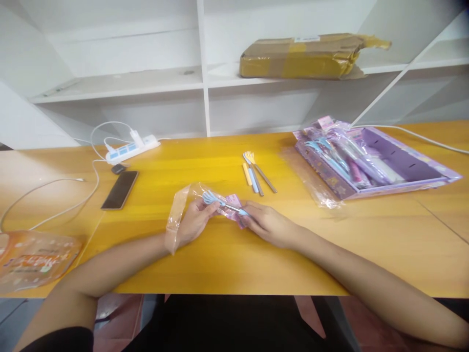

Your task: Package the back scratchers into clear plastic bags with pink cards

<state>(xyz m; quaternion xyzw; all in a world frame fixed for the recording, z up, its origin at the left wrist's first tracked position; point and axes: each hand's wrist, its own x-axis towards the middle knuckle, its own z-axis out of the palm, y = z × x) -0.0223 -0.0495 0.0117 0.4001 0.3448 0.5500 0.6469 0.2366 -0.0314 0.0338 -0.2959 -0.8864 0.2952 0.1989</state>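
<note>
A blue claw-headed stick (230, 207) with a metal shaft is held between my two hands above the table. My left hand (196, 219) pinches it just below the claw head, and a clear plastic wrapper (179, 208) hangs over that hand and wrist. My right hand (269, 222) is closed on the blue handle end. A pink and purple card (233, 200) shows in the plastic beside the shaft. Beyond my hands lie a yellow claw-headed stick (261, 171) and a blue one, both with metal shafts, next to loose yellow and blue handle pieces (247, 174).
A purple box (410, 159) with wrapped sticks stands at the right, with loose clear plastic (326, 195) beside it. At the left are a phone (120, 189), a power strip (134, 149), white cables and an orange bag (38, 259). A taped parcel (298, 57) rests on the shelf.
</note>
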